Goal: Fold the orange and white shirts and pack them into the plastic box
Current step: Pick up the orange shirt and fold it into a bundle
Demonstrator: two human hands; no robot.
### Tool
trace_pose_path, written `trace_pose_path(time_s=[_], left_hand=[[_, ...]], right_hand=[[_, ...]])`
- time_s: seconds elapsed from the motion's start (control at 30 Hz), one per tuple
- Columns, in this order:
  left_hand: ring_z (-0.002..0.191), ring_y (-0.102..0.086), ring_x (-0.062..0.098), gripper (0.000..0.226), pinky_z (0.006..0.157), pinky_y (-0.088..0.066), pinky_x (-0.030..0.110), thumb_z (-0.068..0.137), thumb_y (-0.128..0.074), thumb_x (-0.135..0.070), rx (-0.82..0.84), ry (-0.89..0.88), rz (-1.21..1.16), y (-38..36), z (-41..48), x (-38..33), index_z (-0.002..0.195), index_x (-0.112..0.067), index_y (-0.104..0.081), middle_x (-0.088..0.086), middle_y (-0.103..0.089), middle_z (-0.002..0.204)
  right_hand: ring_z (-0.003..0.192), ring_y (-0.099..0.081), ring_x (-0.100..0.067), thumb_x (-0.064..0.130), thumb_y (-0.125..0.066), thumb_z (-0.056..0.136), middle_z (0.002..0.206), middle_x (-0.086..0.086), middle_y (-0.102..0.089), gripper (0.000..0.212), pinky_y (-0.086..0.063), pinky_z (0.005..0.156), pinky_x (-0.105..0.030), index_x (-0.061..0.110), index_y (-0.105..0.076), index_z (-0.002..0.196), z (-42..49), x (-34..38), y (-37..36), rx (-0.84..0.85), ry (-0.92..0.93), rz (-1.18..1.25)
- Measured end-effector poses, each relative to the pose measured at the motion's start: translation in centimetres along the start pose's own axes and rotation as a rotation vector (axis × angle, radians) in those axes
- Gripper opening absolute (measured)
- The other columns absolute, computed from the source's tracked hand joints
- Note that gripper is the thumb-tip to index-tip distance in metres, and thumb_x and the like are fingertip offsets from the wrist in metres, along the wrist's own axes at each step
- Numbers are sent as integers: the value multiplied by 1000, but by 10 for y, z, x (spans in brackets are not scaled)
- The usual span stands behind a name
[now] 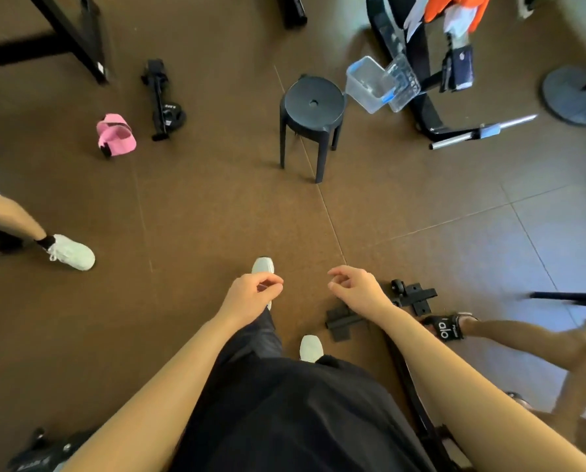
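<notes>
Looking down from the head camera, the person stood on a brown floor (196, 206) with both bare forearms stretched forward. The left hand (250, 296) hung with its fingers loosely curled, thumb and forefinger nearly meeting, and it held nothing. The right hand (354, 289) was likewise half curled and empty, just beside the left, with a gap of floor between them. Below the hands showed dark trousers and two white shoes.

The plastic box (370, 84), clear with blue clips, sat tilted at the top right, just beside a round black stool (313, 103) and against a black frame (417, 63). The orange shirt (455, 6) and the white shirt (458, 22) hung bunched together above the box at the top edge, well apart from both hands; how they were supported could not be told.

A pink object (116, 134) and a small black weighted bar (162, 100) lay on the floor at the upper left. Another person's leg and white sneaker (71, 252) stood at the left edge, and a foot in a black sandal (450, 327) showed at the right.
</notes>
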State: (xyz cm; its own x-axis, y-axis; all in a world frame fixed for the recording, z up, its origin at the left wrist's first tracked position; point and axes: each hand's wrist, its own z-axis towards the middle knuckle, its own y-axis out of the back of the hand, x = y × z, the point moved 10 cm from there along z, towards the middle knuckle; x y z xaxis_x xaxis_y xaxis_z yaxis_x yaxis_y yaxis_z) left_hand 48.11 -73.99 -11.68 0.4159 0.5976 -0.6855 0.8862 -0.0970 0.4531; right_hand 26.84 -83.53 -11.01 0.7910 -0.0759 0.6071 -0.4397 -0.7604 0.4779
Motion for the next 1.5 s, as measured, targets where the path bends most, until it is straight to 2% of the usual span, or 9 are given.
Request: trace_pose_path(time_s=[0.27,0.47,0.6,0.73,0.97,1.13,1.23,1.4,1.5], left_hand=[[101,-64,5,20,89,-56,29,97,-61,-34,138,-199,117,80,171,-100,114,-28,-71,-14,-70,108],[103,-62,8,23,81,-50,18,98,-60,-35,214,-296,219,108,277,-204,118,-28,-69,-12,-68,116],[105,-62,10,24,86,-51,22,99,-60,-37,256,-306,268,91,342,-267,117,-27,-69,-10,-69,117],[110,-62,12,27,90,-52,25,99,-57,-40,301,-260,269,53,406,-327,120,-26,-69,-9,-69,121],[105,-64,7,22,91,-51,23,99,-59,-32,303,-246,249,1,488,-441,114,-23,-73,-10,-72,113],[97,-62,-1,19,85,-48,14,98,-62,-28,298,-219,212,-10,543,-496,112,-23,-74,-13,-71,105],[100,-65,3,20,89,-51,20,97,-63,-30,305,-194,197,-17,591,-520,110,-22,-75,-9,-73,107],[98,-64,-3,17,84,-47,11,96,-64,-30,376,-189,186,-33,677,-567,109,-26,-75,-12,-73,106],[101,-64,4,16,90,-51,20,97,-63,-31,399,-199,209,-36,729,-601,110,-29,-72,-12,-72,108]], right_hand=[[102,-64,-17,27,-62,96,108,2,-67,31,-54,94,-38,21,-63,126,118,73,101,-148,-94,82],[100,-64,-13,26,-59,97,109,3,-67,28,-53,90,-30,22,-64,124,170,83,194,-292,-152,207],[95,-64,-11,26,-61,97,107,4,-67,24,-54,81,-24,23,-65,120,204,59,260,-384,-190,259],[95,-64,-11,26,-62,94,101,7,-69,23,-55,93,-37,24,-67,116,242,20,328,-404,-215,306],[97,-65,-12,27,-63,95,103,3,-69,21,-55,94,-40,24,-67,115,296,-40,462,-392,-225,345],[95,-64,-14,24,-63,96,106,-2,-70,23,-53,87,-31,17,-68,118,333,-60,562,-465,-254,383],[94,-64,-11,22,-62,97,107,-1,-69,22,-49,81,-23,18,-67,118,364,-64,599,-434,-265,394],[99,-66,-13,25,-63,96,109,0,-69,27,-55,92,-32,18,-67,121,425,-69,656,-408,-290,374],[100,-65,-11,25,-62,97,109,2,-68,26,-56,94,-33,20,-65,122,464,-62,691,-360,-312,357]])
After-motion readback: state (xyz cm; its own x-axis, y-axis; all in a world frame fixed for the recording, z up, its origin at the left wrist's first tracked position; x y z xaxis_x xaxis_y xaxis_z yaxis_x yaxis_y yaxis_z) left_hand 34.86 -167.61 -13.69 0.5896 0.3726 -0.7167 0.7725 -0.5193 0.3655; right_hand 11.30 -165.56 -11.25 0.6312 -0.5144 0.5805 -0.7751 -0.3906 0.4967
